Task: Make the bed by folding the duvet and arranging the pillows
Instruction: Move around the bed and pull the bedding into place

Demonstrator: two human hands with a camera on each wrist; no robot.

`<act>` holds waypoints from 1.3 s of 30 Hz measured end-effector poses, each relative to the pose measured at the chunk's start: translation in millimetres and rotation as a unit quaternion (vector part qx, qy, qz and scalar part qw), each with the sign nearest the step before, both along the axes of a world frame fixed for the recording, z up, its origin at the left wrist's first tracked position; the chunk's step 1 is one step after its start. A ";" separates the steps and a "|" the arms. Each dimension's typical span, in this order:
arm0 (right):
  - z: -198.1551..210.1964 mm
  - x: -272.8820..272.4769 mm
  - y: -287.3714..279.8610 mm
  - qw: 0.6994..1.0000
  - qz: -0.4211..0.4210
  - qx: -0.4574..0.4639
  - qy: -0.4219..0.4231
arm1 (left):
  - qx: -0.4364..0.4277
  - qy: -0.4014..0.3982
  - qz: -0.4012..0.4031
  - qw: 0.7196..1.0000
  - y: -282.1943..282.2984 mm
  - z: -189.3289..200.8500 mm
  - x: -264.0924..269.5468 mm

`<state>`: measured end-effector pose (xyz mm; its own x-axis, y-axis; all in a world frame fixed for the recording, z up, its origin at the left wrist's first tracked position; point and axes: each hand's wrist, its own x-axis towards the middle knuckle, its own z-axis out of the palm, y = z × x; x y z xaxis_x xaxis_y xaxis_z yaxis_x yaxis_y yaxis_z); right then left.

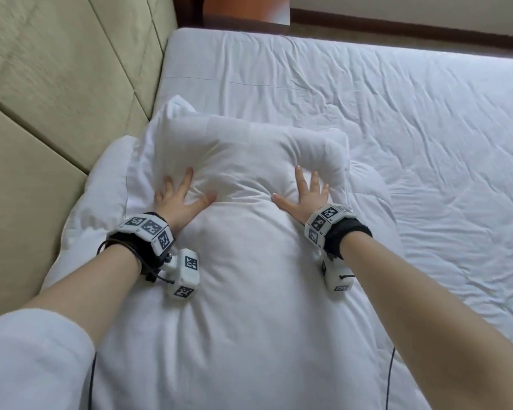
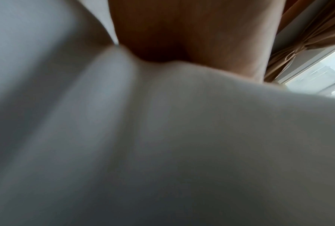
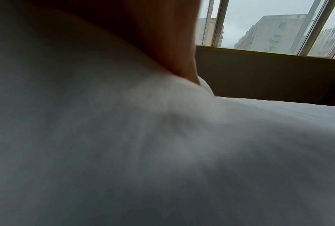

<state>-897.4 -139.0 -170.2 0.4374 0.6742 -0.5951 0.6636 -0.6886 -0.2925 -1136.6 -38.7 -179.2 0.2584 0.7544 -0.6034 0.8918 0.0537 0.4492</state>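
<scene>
A white pillow (image 1: 249,149) lies lengthwise in front of me, on top of more white bedding (image 1: 101,187) that bulges out on both sides; I cannot tell whether that is a second pillow or the duvet. My left hand (image 1: 179,199) presses flat on the pillow's left part with fingers spread. My right hand (image 1: 304,193) presses flat on its right part, also spread. The fabric dents and creases under both palms. In the wrist views, the left palm (image 2: 182,38) and the right palm (image 3: 153,38) sit against blurred white fabric (image 2: 162,137).
A beige padded headboard (image 1: 57,84) runs along the left. The wrinkled white bed sheet (image 1: 397,113) spreads to the right and far side. An orange piece of furniture (image 1: 246,8) stands beyond the bed's far corner. A window (image 3: 269,27) and tied curtain (image 2: 308,38) are farther off.
</scene>
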 end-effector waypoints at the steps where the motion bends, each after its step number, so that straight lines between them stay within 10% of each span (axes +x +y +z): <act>1: 5.9 -2.3 -8.0 1.000 0.000 0.007 0.001 | 0.002 -0.014 0.002 1.000 -3.9 4.1 -5.3; 22: 40.6 -98.2 -246.2 1.000 -0.005 -0.013 0.000 | 0.095 0.055 -0.097 0.989 -191.1 47.1 -115.2; 39: -13.0 -116.0 -279.1 0.999 0.014 -0.036 0.004 | 0.082 0.100 -0.053 0.990 -244.2 2.3 -121.1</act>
